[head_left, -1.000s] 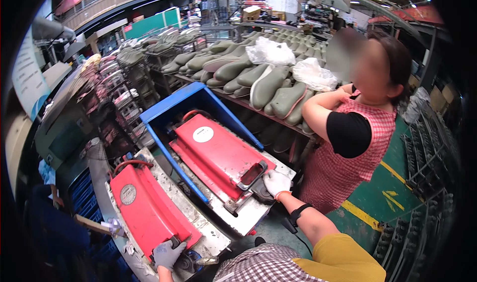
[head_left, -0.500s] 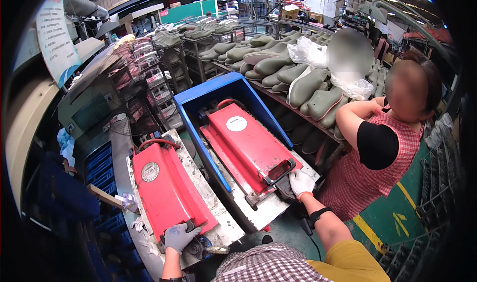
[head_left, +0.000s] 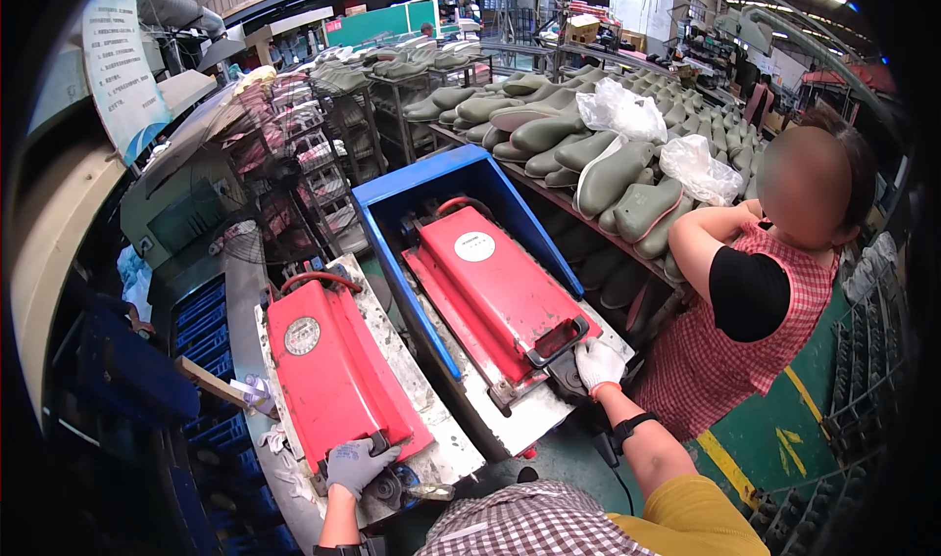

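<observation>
Two long red machine covers lie side by side in front of me, each with a round pale label. My left hand (head_left: 360,466), in a grey glove, is closed over the black handle (head_left: 380,444) at the near end of the left red cover (head_left: 328,360). Wearing a white glove, my right hand (head_left: 599,365) touches the near right corner of the right red cover (head_left: 495,282), beside its black loop handle (head_left: 557,342). The right fingers are bunched together, and what lies under them is hidden. A blue open-fronted guard (head_left: 417,172) surrounds the far part of the right cover.
A person in a red checked apron (head_left: 706,375) stands close on my right, arms folded. Beyond the machines, a rack holds many olive-green boots (head_left: 549,130) and crumpled clear plastic bags (head_left: 619,107). Stacked blue crates (head_left: 199,321) stand at the left; a dark rack (head_left: 867,380) stands far right.
The whole view has shifted slightly to the right. Both hands keep their places on the two machines, and the covers look unmoved.
</observation>
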A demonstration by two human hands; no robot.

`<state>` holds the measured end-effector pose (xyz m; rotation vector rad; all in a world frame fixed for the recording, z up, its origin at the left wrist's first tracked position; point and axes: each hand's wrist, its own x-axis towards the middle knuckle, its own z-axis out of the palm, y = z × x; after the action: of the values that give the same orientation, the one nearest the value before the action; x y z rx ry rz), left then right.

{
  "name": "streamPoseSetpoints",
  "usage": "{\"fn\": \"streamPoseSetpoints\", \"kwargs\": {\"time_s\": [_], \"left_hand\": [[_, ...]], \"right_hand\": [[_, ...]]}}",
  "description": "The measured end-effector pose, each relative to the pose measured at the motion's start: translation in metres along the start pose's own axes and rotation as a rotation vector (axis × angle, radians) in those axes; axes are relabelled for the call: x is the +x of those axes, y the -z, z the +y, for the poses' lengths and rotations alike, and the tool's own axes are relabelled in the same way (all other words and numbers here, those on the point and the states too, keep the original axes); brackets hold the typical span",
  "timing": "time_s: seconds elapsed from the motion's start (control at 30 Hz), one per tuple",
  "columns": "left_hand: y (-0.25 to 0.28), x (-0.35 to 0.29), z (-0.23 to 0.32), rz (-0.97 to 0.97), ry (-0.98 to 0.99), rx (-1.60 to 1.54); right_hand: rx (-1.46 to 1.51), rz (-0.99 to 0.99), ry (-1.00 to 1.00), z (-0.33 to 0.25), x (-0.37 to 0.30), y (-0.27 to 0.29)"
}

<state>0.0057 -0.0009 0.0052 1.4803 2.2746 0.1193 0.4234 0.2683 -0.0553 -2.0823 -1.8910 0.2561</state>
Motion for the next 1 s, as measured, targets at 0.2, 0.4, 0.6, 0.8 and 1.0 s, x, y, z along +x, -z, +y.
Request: {"fn": "streamPoseSetpoints", "kwargs": {"time_s": [0.2, 0.4, 0.6, 0.8, 1.0], "left_hand": [[0.0058, -0.0043, 0.0039, -0.049, 0.020, 0.065], [0.0031, -0.0033, 0.0005, -0.031, 0.003, 0.005], [-0.0006, -0.0012, -0.0023, -0.009, -0.006, 0.008], [0.0018, -0.0016, -0.0001, -0.050, 0.017, 0.023], [0.0058, -0.0022, 0.0025, -0.058, 0.013, 0.053]], "right_hand": [[0.019, 0.028, 0.012, -0.0002, -0.0032, 0.0002], [0.019, 0.013, -0.010, 0.0003, -0.0016, 0.0003], [0.026, 0.023, -0.001, -0.0005, -0.0023, 0.0010], [0.051, 0.022, -0.012, 0.0013, -0.0017, -0.0011], [0.015, 0.016, 0.005, 0.0011, -0.0014, -0.0002]]}}
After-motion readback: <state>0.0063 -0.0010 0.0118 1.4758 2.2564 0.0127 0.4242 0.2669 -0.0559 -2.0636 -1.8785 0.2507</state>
